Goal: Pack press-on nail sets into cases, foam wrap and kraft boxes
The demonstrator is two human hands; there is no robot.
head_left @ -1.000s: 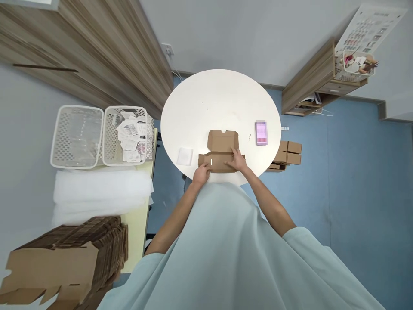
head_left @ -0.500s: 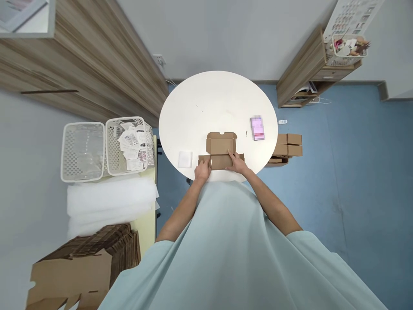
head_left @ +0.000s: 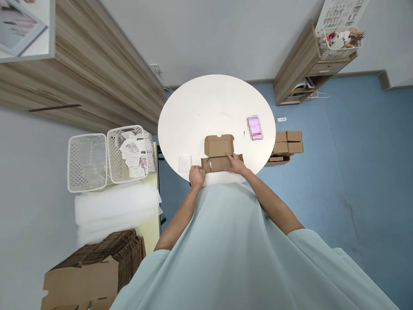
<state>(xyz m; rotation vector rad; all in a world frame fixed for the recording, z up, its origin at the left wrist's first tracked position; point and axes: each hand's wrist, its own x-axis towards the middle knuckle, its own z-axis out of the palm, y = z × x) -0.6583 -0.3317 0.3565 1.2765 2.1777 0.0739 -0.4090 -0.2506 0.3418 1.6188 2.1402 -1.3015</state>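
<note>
A brown cardboard box (head_left: 219,146), partly unfolded, lies near the front edge of the white round table (head_left: 200,99). Its notched lid panel points away from me, and short flaps stand at both ends of the front part. At the left end, my left hand (head_left: 196,176) has its fingers curled in, the tips at the end flap. My right hand (head_left: 236,164) grips the right part of the box, index finger on the crease and thumb near the front edge. Left of the box lies a small white square packet (head_left: 185,163).
A phone-like item with a blurred pink face (head_left: 255,128) lies on the table's right. On the left are white baskets (head_left: 87,185), one with cards, white foam sheets (head_left: 116,202) and stacked flat cardboard (head_left: 80,280). Small cardboard boxes (head_left: 287,142) stand right of the table.
My left hand has slid a little left and toward me, from over the left flap to its outer end. My right hand keeps its place on the box. The camera view has shifted slightly.
</note>
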